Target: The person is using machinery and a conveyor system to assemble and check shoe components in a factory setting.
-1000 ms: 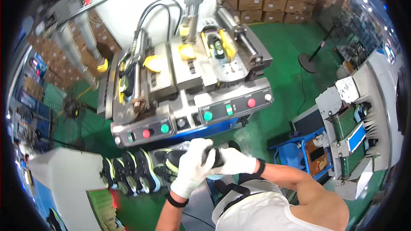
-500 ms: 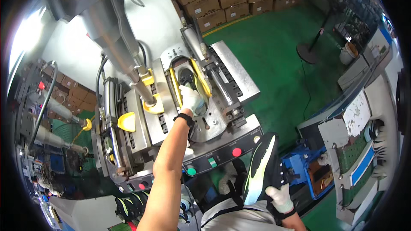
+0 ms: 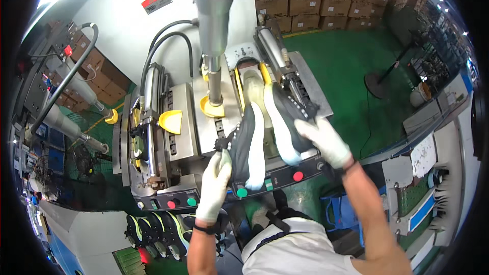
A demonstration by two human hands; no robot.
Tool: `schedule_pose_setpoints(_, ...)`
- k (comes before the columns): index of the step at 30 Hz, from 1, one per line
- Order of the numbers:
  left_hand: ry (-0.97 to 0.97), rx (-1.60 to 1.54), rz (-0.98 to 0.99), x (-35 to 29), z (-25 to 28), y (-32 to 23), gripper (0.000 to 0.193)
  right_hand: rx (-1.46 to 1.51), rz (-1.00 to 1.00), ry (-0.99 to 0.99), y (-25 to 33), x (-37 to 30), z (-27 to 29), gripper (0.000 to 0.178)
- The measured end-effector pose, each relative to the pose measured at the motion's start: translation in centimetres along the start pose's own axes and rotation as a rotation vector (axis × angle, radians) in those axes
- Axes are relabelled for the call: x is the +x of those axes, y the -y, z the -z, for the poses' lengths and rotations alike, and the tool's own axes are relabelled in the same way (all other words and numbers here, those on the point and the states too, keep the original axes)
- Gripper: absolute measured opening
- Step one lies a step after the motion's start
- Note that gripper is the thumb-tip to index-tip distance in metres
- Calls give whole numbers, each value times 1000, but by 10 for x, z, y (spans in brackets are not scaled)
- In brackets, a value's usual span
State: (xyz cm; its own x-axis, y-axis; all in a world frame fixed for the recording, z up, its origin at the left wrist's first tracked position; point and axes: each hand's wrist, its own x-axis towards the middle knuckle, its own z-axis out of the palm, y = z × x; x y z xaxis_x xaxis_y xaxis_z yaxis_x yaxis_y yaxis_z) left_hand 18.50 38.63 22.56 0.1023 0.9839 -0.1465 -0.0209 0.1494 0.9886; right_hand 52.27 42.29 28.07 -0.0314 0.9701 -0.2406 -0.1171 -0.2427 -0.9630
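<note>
My left hand (image 3: 213,186), in a white glove, grips a black sneaker (image 3: 242,147) by its upper near the laces. A second black sneaker (image 3: 288,122) is pinched by the gloved fingers of my right hand (image 3: 326,141). Both shoes are tipped side by side with their white and pale blue soles facing each other. They hang over the front of a pressing machine, partly covering its cradle (image 3: 253,82) with yellow side pads. Beneath the shoes runs the black control panel (image 3: 206,198) with red and green buttons.
A thick metal press cylinder (image 3: 213,25) stands over the machine, with a yellow pad (image 3: 212,107) at its foot. Several sneakers (image 3: 162,231) lie in a row at lower left. A blue crate (image 3: 342,216) and a workbench (image 3: 407,173) are on the right; stacked cartons (image 3: 304,5) stand behind.
My left hand has come out of the cradle, now holding a sneaker nearer to me. My right hand has lifted its sneaker from the lower right to beside the other. The view has shifted.
</note>
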Motion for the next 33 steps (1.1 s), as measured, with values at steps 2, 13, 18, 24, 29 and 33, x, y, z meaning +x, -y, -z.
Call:
schedule_pose_setpoints(2, -58, 57, 59, -86, 32, -6, 63, -184, -40, 4, -6, 101, -16, 49)
schedule_pose_setpoints(13, -920, 466, 625, -494, 93, 135, 52, -1247, 225, -285, -150, 329, -90, 57)
schedule_pose_setpoints(18, -1179, 146, 558, -517, 95, 325, 71, -1359, 180, -22, -140, 366, -27, 63)
schedule_pose_setpoints(24, -1433, 26, 443, -493, 66, 368, 76, -895, 715, 157, -135, 55, -218, 78)
schedule_pose_setpoints(29, -1271, 275, 608, -464, 95, 359, 73, -1957, 864, 462, -309, -21, -196, 98)
schedule_pose_setpoints(33, -1179, -2, 474, -537, 111, 379, 60, -1689, 755, 517, -290, -77, -255, 106)
